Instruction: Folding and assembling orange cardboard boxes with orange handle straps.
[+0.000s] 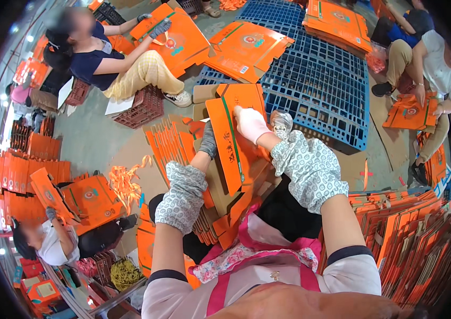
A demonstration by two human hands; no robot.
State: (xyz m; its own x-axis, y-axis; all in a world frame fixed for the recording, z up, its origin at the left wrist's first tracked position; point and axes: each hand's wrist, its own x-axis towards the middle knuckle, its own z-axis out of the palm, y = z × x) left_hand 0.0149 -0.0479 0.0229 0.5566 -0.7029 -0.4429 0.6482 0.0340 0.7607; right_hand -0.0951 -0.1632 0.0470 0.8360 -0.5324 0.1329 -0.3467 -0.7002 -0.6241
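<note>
I hold an orange cardboard box blank with a green stripe upright in front of me. My left hand, in a dark grey glove, grips its left edge. My right hand, in a pale pink glove, presses on its upper face near the top flap. Patterned sleeve covers wrap both my forearms. Under the blank, a pile of folded orange blanks rests by my knees.
A tall stack of orange blanks lies at my right. A blue plastic pallet with more blanks is ahead. Other people sit at the far left, lower left and right, folding orange boxes. A red crate stands left of centre.
</note>
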